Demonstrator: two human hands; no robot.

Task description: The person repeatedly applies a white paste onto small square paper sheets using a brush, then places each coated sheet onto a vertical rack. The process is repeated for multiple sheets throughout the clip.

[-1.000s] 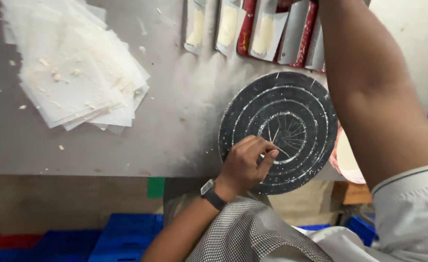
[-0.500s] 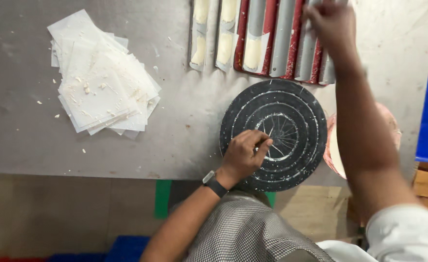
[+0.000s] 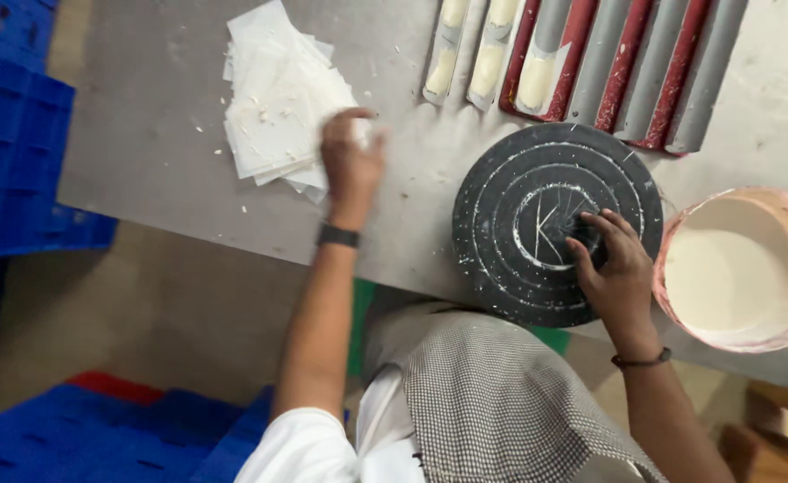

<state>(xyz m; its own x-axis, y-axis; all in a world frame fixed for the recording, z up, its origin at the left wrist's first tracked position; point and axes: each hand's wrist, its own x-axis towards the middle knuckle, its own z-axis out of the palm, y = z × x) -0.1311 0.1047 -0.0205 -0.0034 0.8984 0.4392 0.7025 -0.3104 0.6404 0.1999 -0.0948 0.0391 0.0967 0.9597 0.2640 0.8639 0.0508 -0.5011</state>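
Nearest the camera, a checked cloth (image 3: 492,402) covers the person's lap, with a white sleeve (image 3: 309,447) at the left shoulder. Blue crates (image 3: 90,438) sit on the floor below the table edge, and more blue crates (image 3: 9,134) stand to the left.

The right hand (image 3: 617,268) rests on the round black disc (image 3: 556,224), which lies flat on the grey table (image 3: 152,134) close to its near edge. The fingers are loosely spread and curved, their tips pressing on the disc near its centre, where white scratch lines fan out; the hand grips nothing, it only bears down on the surface. A dark band circles that wrist. Just to the right of the disc stands a pinkish bucket (image 3: 742,268) holding white liquid.

The left hand (image 3: 351,165), with a dark watch on the wrist, reaches further out to the stack of thin white sheets (image 3: 278,98). Its fingers curl down onto the stack's near right corner, thumb and fingertips closing on the top sheets; whether a sheet is actually pinched up cannot be told.

At the far edge lie grey and red troughs (image 3: 626,63) side by side, some smeared with cream paste.
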